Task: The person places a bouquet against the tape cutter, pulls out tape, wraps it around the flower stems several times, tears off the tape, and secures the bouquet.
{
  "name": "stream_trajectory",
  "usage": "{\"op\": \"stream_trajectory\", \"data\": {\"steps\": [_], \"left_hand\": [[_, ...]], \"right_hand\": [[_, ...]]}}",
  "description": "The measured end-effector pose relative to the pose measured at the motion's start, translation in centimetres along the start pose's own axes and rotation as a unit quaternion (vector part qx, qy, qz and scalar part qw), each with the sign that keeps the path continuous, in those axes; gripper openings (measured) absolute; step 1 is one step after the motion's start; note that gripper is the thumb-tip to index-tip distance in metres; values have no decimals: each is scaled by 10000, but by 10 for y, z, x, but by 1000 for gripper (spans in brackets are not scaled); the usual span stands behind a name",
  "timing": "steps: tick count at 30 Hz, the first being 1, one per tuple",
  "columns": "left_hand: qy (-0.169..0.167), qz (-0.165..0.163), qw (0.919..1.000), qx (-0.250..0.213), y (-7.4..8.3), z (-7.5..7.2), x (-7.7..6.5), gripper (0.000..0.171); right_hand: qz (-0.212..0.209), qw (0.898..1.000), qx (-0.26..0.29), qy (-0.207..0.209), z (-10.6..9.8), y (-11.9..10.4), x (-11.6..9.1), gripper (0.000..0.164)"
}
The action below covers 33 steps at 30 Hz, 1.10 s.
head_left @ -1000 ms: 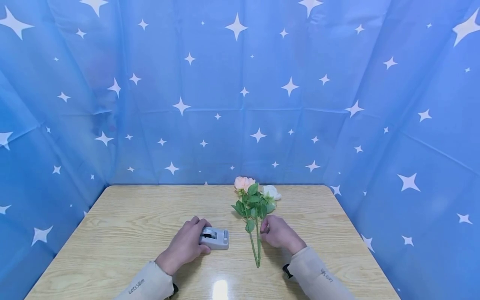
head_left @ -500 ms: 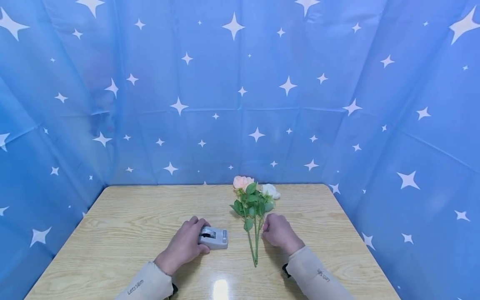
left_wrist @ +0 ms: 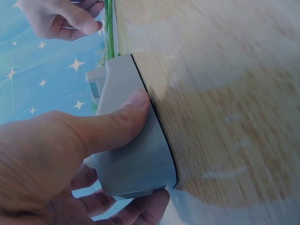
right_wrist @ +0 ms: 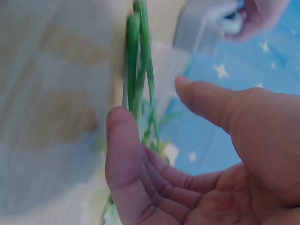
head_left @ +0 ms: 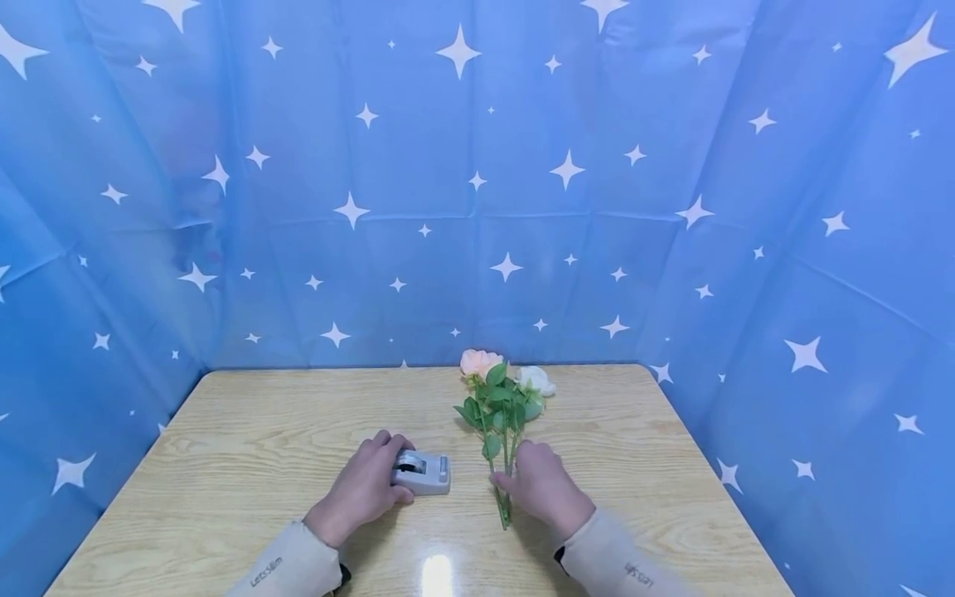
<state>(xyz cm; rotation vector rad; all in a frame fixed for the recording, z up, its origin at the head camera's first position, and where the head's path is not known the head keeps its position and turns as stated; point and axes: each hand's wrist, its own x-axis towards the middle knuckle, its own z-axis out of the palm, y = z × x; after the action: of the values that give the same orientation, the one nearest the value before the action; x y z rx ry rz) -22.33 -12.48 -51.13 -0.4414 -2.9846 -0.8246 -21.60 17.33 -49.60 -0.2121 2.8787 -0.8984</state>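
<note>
My left hand (head_left: 366,482) grips a grey tape dispenser (head_left: 431,476) standing on the table; in the left wrist view its thumb presses the side of the dispenser (left_wrist: 136,164) and fingers wrap the back end. To the right lie artificial flowers with long green stems (head_left: 501,502), a pink bloom (head_left: 481,362) and a white bloom (head_left: 535,380) pointing away from me. My right hand (head_left: 548,487) is at the lower stems, thumb reaching across them in the head view. The right wrist view shows thumb and fingers spread apart, with the stems (right_wrist: 136,61) right beside the fingertips.
The wood-grain table (head_left: 283,431) reaches back to a blue curtain (head_left: 418,149) with white stars, which also hangs at both sides. A bright light reflection lies on the table near its front.
My right hand has moved down along the stems and slightly left, its thumb now extended over them. My left hand stays on the tape dispenser. The view has shifted slightly.
</note>
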Motion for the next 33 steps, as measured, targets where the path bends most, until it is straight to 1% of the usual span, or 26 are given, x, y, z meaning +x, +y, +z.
{"op": "stream_trajectory", "data": {"steps": [2,5,10,12,18,23,26,29,33], "left_hand": [[13,0,10000,-9,0,1,0,59],[-11,2,10000,-22,-1,1,0,59],[9,18,10000,-31,0,1,0,59],[44,32,10000,-22,0,1,-1,60],[102,65,9999,18,-1,1,-2,61],[86,47,10000,14,-1,3,-1,61],[60,36,10000,7,-1,4,-1,61],[63,39,10000,28,-1,4,-1,61],[73,45,9999,64,-1,3,-1,61]], "right_hand": [[21,9999,-85,-56,7,-4,-1,50],[89,9996,-248,-71,15,-7,0,46],[247,9993,-295,-45,16,-7,1,33],[249,9993,-271,-14,14,-7,1,34],[265,9994,-226,69,12,-5,1,46],[224,9995,-188,74,15,-1,0,49],[279,9996,-92,38,15,1,0,47],[337,9994,-15,36,14,1,0,38],[309,9995,-69,87,12,3,0,29]]}}
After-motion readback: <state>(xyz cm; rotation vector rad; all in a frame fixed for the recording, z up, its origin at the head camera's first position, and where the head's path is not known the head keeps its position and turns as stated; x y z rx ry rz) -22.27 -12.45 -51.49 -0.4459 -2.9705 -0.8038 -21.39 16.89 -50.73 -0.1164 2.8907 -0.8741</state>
